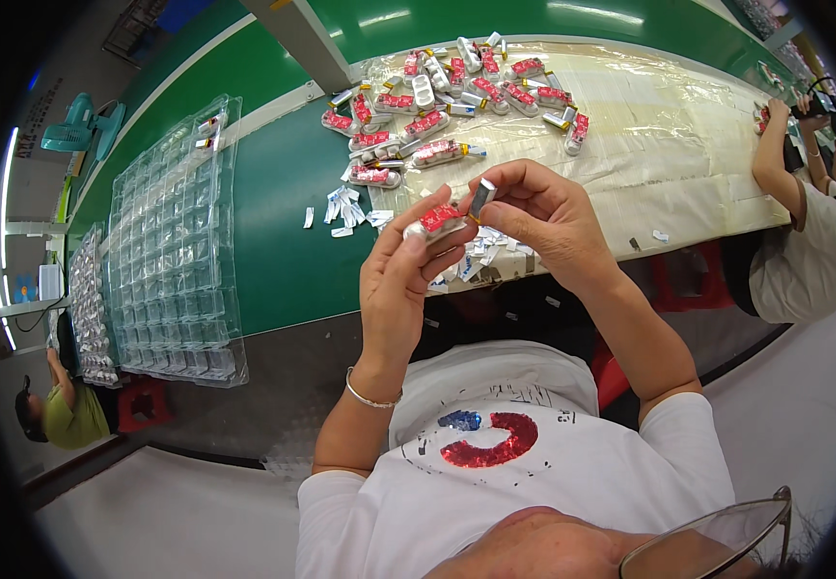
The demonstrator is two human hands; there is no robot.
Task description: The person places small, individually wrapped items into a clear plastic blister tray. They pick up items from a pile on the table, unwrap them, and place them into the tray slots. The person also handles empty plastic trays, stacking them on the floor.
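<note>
Above the table's near edge, my left hand [394, 265] is closed round a small white plastic housing with a red circuit board [440, 219] on it. My right hand [548, 222] pinches a small silver battery cell [482, 199] between thumb and fingers. The cell stands tilted right beside the housing's right end; whether a wire joins them is too small to tell. Beyond both hands lies a loose heap of similar housings with red boards [424, 125], mixed with silver and yellow cells. Small white paper slips [342, 206] are scattered left of my hands, with more slips [483, 255] beneath them.
Stacked clear plastic trays [167, 261] stand at the left on the green table [292, 275]. Taped cream sheeting [649, 145] covers the table's right part. A metal post [304, 43] rises behind the heap. Co-workers sit at far right [804, 232] and far left [75, 410].
</note>
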